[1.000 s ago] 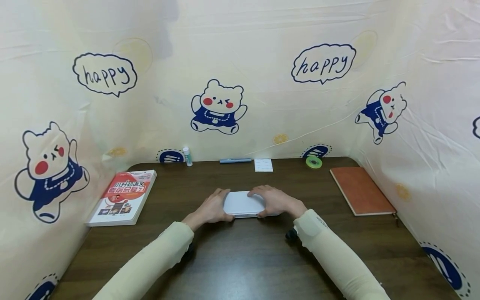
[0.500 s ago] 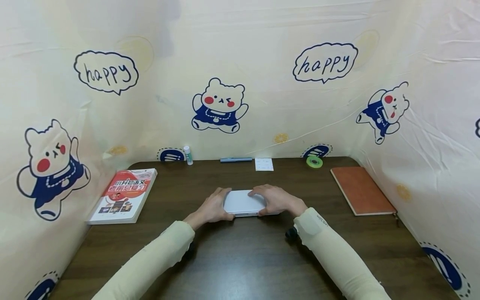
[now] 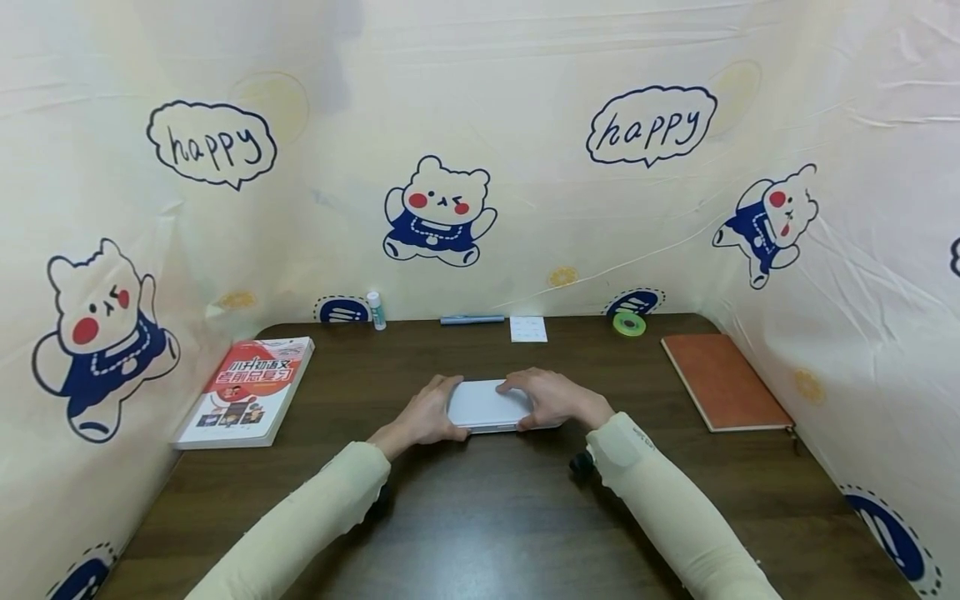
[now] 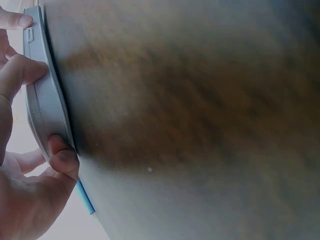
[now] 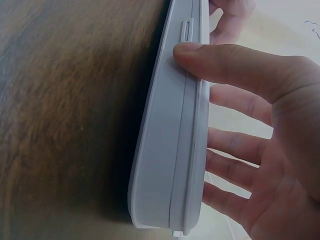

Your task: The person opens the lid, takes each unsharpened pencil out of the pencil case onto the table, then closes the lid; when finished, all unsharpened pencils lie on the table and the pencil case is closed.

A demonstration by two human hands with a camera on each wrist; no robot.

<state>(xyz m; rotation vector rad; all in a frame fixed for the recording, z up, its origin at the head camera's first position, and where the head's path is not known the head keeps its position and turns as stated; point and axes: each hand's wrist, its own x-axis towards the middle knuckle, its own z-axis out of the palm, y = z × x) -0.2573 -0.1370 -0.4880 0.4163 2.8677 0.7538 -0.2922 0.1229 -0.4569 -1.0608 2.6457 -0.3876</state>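
A flat, pale grey case lies on the dark wooden table, with a small latch and a seam along its front side. My left hand holds the left end, thumb on the front side and fingers curled round the end, as the left wrist view shows. At the right end, my right hand grips the case, its thumb pressed on the front side right beside the latch. Its other fingers reach over the top. The far side of the case is hidden in the head view.
A thick book lies at left, a brown notebook at right. Along the back edge are a glue stick, a blue pen, a white paper and green tape. Printed curtains surround the table.
Only a slight shift of the head view shows since a second ago. Both hands keep their hold and the case stays in the same place.
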